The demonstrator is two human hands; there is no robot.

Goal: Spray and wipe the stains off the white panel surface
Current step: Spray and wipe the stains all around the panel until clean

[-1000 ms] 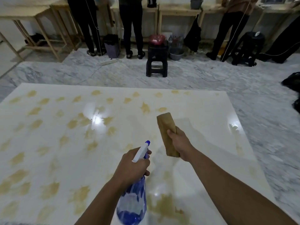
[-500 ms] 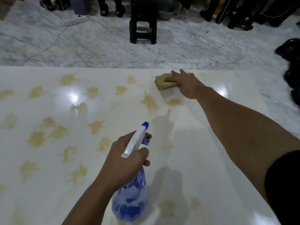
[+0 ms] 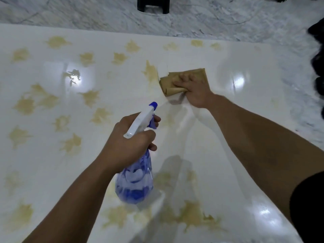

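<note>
The glossy white panel (image 3: 228, 141) fills most of the view, dotted with several yellow-brown stains; one stain (image 3: 150, 71) lies just left of the cloth. My right hand (image 3: 194, 90) presses a tan cloth (image 3: 168, 83) flat on the panel, right of centre. My left hand (image 3: 129, 146) grips a blue spray bottle (image 3: 135, 183) with a white head and blue nozzle (image 3: 153, 104), held above the panel with the nozzle pointing toward the cloth. A strip of panel near my right arm looks free of stains.
Grey marble floor (image 3: 210, 18) borders the panel's far and right edges. A black stool's legs (image 3: 153, 6) stand on the floor beyond the far edge. Dark objects (image 3: 318, 50) lie on the floor at the right.
My right hand has drawn the cloth from the panel's far edge back toward me, beside a larger stain. The camera has tilted further down. My left hand keeps hold of the bottle.
</note>
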